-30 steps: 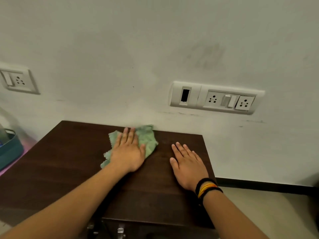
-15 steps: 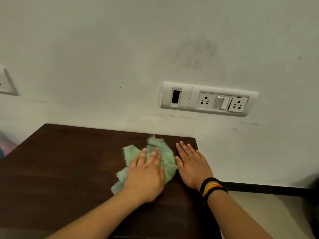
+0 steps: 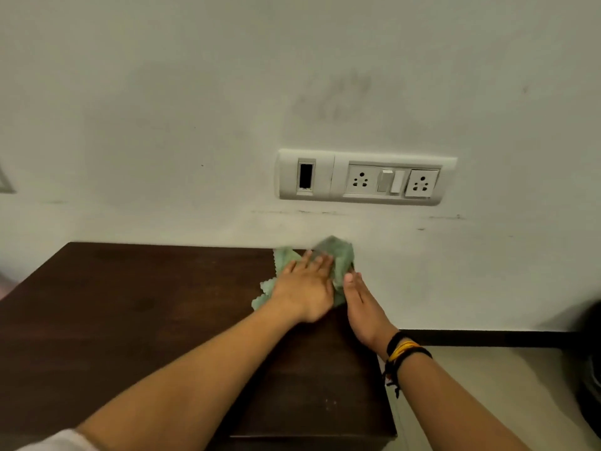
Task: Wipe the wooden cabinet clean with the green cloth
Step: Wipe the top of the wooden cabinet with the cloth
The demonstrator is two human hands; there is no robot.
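Observation:
The dark wooden cabinet [image 3: 130, 304] stands against the white wall. A crumpled green cloth [image 3: 341, 252] lies at the top's back right corner, bunched up against the wall. My left hand [image 3: 305, 288] presses flat on the cloth with fingers spread, covering its middle. Turned on its edge, my right hand [image 3: 364, 307] rests along the cabinet's right rim with its fingertips touching the cloth. A black and yellow band sits on that wrist.
A white socket and switch panel [image 3: 364, 177] is on the wall just above the cloth. A black skirting strip [image 3: 487, 338] runs along the pale floor right of the cabinet. A dark rounded object [image 3: 592, 369] shows at the right frame edge.
My left hand has slid the cloth rightward and back into the back right corner. My right hand has shifted from lying flat on the top to the cabinet's right rim.

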